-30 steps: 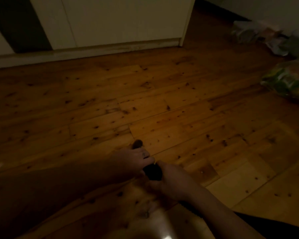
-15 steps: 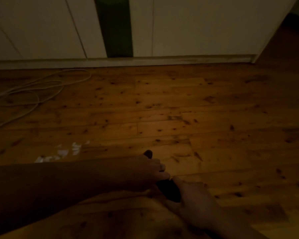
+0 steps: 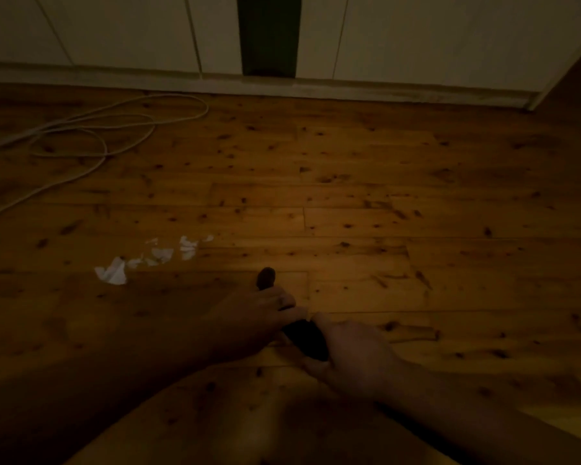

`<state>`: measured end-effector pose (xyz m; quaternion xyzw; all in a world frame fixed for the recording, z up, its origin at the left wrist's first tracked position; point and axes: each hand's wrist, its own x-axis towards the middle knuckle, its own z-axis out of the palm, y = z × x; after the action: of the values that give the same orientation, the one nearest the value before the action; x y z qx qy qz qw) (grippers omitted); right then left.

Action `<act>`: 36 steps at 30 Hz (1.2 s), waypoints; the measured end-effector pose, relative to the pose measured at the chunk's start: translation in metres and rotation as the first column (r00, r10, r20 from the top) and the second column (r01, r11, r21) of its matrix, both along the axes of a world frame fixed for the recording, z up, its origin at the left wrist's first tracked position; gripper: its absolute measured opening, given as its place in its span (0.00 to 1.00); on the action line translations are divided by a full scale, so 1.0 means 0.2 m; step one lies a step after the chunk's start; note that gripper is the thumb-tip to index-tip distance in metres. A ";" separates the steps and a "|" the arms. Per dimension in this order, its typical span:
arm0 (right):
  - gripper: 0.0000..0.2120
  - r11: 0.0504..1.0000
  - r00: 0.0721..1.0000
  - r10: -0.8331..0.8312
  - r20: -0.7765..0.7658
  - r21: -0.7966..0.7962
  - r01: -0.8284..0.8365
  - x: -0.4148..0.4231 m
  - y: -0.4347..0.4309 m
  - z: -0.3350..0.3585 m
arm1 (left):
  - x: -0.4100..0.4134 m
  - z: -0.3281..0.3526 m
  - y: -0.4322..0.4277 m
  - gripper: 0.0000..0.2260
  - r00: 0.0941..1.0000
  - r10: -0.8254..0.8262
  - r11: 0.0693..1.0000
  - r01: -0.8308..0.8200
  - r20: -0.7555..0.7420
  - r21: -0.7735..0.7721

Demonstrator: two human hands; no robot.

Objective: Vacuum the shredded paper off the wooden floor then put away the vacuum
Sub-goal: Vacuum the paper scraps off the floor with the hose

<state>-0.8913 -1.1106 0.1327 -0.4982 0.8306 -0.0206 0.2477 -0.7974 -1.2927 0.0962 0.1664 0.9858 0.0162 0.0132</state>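
From the head camera: gripping a dark, slender vacuum piece (image 3: 305, 337) low over the knotty wooden plank floor (image 3: 383, 196), left hand (image 3: 259, 307) curled round its front, right hand (image 3: 353, 350) clasped round its rear. Left of its tip, nearby, scattered white shredded paper scraps (image 3: 161, 254); farther back-left, a looped white cable (image 3: 14, 138).

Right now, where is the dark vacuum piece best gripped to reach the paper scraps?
Dark vacuum piece: grip its thicker rear end from behind, as the right hand does, with the left hand steadying the slim front from above. Its tip points away along the floor, paper scraps ahead-left.
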 end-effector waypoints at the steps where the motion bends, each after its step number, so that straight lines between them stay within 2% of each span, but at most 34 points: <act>1: 0.25 1.000 1.000 0.012 -0.010 0.001 -0.012 0.01 -0.01 -0.01 | 0.02 -0.01 0.00 0.30 1.000 0.010 1.000 -0.010 -0.001 0.025; 4: 0.26 0.998 0.997 0.067 -0.032 0.020 -0.066 0.09 -0.07 -0.02 | 0.13 -0.04 -0.04 0.29 0.997 0.072 0.997 -0.072 -0.017 0.002; 8: 0.25 0.989 0.991 0.136 0.020 0.050 -0.136 0.12 -0.17 0.01 | 0.22 0.00 -0.08 0.19 0.971 0.198 0.974 -0.211 0.137 0.083; 12: 0.23 0.977 0.977 0.215 -0.004 0.013 -0.215 0.12 -0.28 0.06 | 0.28 0.08 -0.13 0.18 0.953 0.301 0.935 -0.302 0.037 0.187; 14: 0.24 0.971 0.971 0.236 -0.032 -0.025 -0.237 0.14 -0.33 0.08 | 0.33 0.08 -0.18 0.19 0.952 0.305 0.923 -0.302 0.027 0.240; 17: 0.25 0.964 0.964 0.260 -0.054 -0.040 -0.262 0.21 -0.41 0.08 | 0.43 0.03 -0.23 0.26 0.940 0.340 0.904 -0.326 -0.004 0.276; 20: 0.27 0.965 0.965 0.259 -0.040 -0.038 -0.260 0.30 -0.50 0.04 | 0.52 -0.05 -0.30 0.29 0.931 0.364 0.878 -0.354 0.031 0.323; 24: 0.27 0.970 0.971 0.237 0.014 -0.052 -0.236 0.41 -0.59 -0.05 | 0.63 -0.08 -0.38 0.35 0.921 0.388 0.879 -0.373 0.009 0.297; 27: 0.28 0.970 0.973 0.231 0.002 -0.074 -0.230 0.47 -0.59 -0.12 | 0.68 -0.08 -0.38 0.36 0.918 0.396 0.897 -0.387 -0.002 0.214; 32: 0.28 0.963 0.963 0.268 0.040 -0.026 -0.267 0.53 -0.57 -0.15 | 0.74 -0.12 -0.35 0.39 0.876 0.460 0.861 -0.480 0.144 0.168; 36: 0.26 0.948 0.947 0.318 0.052 -0.015 -0.318 0.57 -0.58 -0.16 | 0.76 -0.08 -0.32 0.28 0.819 0.508 0.799 -0.564 0.267 0.209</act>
<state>-0.7765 -1.2263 0.1012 -0.6257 0.7324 0.0036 0.2684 -0.6463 -1.3558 0.0793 -0.1230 0.9735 0.1742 0.0822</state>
